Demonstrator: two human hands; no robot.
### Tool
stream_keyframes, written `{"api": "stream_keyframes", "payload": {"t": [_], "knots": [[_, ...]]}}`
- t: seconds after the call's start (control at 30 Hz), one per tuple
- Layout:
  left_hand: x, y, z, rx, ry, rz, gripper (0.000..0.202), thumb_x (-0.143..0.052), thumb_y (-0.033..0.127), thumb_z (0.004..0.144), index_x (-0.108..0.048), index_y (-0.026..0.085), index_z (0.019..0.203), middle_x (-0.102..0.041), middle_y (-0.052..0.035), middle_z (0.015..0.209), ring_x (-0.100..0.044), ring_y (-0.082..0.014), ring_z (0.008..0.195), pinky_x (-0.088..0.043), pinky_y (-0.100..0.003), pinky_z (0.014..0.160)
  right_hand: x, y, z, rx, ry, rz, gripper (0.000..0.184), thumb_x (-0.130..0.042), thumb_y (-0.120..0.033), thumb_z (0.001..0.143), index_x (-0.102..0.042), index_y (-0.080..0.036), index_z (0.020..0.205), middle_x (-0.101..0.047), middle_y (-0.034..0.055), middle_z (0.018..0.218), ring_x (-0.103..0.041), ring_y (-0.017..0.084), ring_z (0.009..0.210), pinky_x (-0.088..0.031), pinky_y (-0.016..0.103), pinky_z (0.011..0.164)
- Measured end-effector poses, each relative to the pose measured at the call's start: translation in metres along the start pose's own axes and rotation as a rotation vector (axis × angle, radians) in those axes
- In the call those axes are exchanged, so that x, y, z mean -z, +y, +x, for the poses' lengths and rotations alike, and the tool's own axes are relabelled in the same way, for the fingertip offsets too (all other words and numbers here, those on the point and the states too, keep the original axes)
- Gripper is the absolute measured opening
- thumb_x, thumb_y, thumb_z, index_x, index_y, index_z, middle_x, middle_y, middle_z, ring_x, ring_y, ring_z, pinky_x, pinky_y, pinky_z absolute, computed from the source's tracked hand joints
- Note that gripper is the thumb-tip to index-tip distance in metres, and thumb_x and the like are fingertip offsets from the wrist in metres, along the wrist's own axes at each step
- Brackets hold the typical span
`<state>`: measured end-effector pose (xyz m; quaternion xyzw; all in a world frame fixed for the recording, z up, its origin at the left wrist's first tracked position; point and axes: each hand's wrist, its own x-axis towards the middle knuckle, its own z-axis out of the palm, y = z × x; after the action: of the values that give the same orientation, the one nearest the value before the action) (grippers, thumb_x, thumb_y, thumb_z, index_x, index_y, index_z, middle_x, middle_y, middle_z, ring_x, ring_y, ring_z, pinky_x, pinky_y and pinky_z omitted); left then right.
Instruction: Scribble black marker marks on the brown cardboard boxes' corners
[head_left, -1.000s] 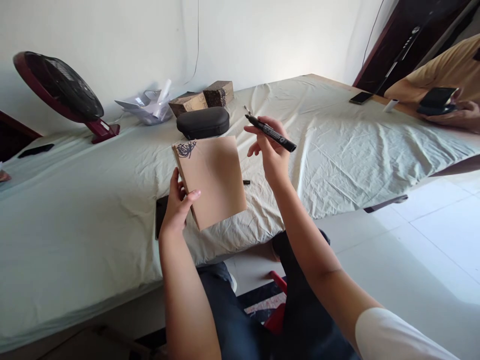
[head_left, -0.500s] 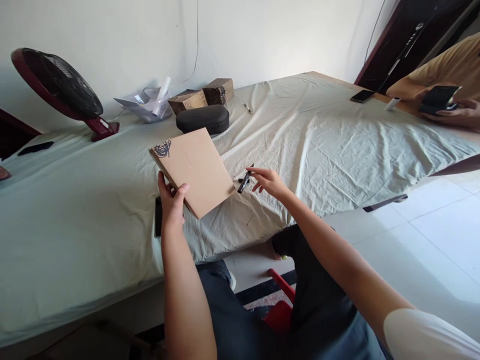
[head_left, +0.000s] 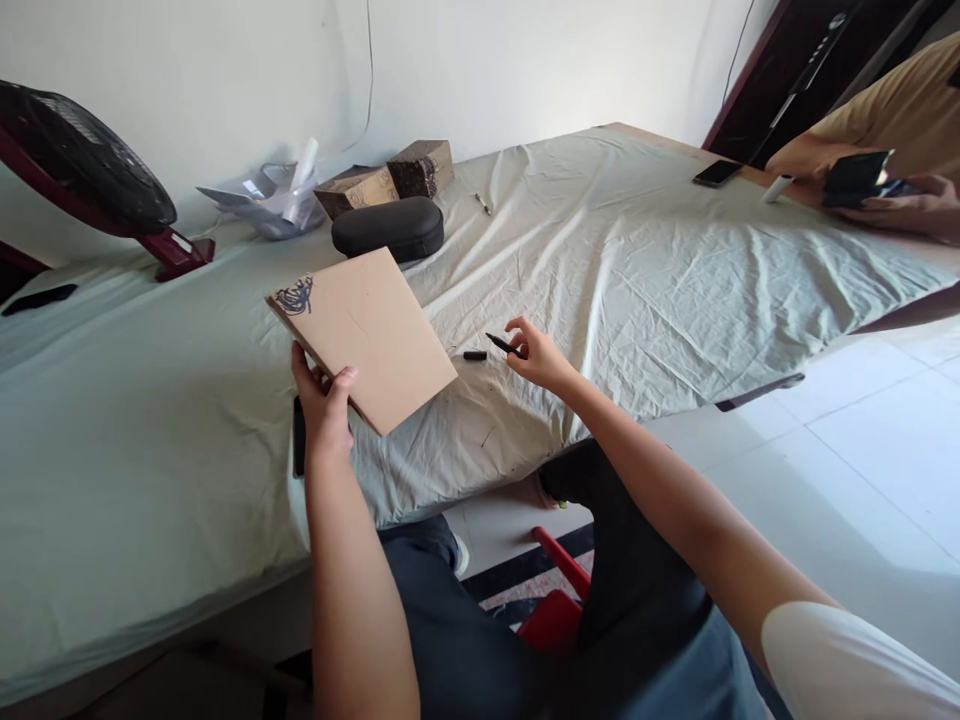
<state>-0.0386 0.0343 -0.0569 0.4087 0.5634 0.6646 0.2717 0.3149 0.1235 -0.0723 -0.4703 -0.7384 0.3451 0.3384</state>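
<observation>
My left hand (head_left: 324, 398) grips a flat cardboard box (head_left: 379, 335) by its near left edge, thumb on top, and holds it tilted over the cloth. Dark scribbles mark the box's far left corner. In my right hand (head_left: 536, 352) is an uncapped black marker (head_left: 505, 346), pinched in the fingers with its tip pointing left toward the box. The black marker cap (head_left: 475, 356) lies on the cloth between the box and the marker. Partly hidden behind my left hand lies a dark phone-like object (head_left: 299, 437).
A pale cloth covers the table (head_left: 540, 240). Toward the wall stand a fan (head_left: 90, 160), a plastic bag (head_left: 281, 205), a patterned box (head_left: 420, 168) and a black case (head_left: 388, 228). A pen (head_left: 483, 204) lies beyond. At right, another person's hands (head_left: 919, 205) hold a dark object near a phone (head_left: 718, 174).
My right hand has turned the marker so its bare tip points left and up. The view has shifted slightly to the right; my left hand still holds the cardboard box.
</observation>
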Motion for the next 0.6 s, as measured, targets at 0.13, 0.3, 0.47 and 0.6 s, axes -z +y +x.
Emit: {"api": "stream_keyframes", "payload": {"t": [0.13, 0.3, 0.47, 0.6], "knots": [[0.003, 0.001, 0.0, 0.005, 0.016, -0.003, 0.121, -0.083, 0.038, 0.07, -0.025, 0.026, 0.175, -0.06, -0.0106, 0.14, -0.062, -0.0247, 0.13, -0.055, -0.038, 0.111, 0.008, 0.005, -0.001, -0.005, -0.123, -0.361, 0.033, -0.065, -0.016, 0.087, -0.071, -0.022, 0.119, -0.082, 0.0082, 0.117, -0.068, 0.019, 0.086, -0.043, 0.031, 0.076], [0.002, -0.001, 0.002, 0.0, 0.044, 0.02, 0.122, -0.082, 0.042, 0.067, -0.025, 0.026, 0.174, -0.059, -0.0087, 0.133, -0.061, -0.0253, 0.129, -0.055, -0.039, 0.11, 0.005, -0.001, 0.0, -0.041, -0.157, -0.52, 0.039, -0.062, -0.014, 0.091, -0.075, -0.022, 0.127, -0.082, 0.0098, 0.124, -0.072, 0.025, 0.102, -0.04, 0.031, 0.074], [0.003, -0.002, 0.002, -0.028, 0.049, -0.025, 0.119, -0.084, 0.04, 0.066, -0.03, 0.025, 0.171, -0.061, -0.0081, 0.129, -0.061, -0.0259, 0.128, -0.053, -0.04, 0.112, -0.003, -0.005, 0.003, -0.01, -0.2, -0.549, 0.04, -0.062, -0.014, 0.09, -0.078, -0.023, 0.126, -0.079, 0.0097, 0.123, -0.072, 0.025, 0.102, -0.038, 0.032, 0.071], [0.004, -0.002, 0.001, -0.01, 0.052, -0.029, 0.117, -0.083, 0.036, 0.068, -0.029, 0.026, 0.172, -0.062, -0.0084, 0.133, -0.06, -0.0245, 0.126, -0.053, -0.04, 0.111, -0.014, -0.005, 0.009, 0.031, -0.197, -0.56, 0.046, -0.057, -0.01, 0.093, -0.076, -0.022, 0.133, -0.076, 0.012, 0.127, -0.069, 0.028, 0.114, -0.042, 0.033, 0.076]]}}
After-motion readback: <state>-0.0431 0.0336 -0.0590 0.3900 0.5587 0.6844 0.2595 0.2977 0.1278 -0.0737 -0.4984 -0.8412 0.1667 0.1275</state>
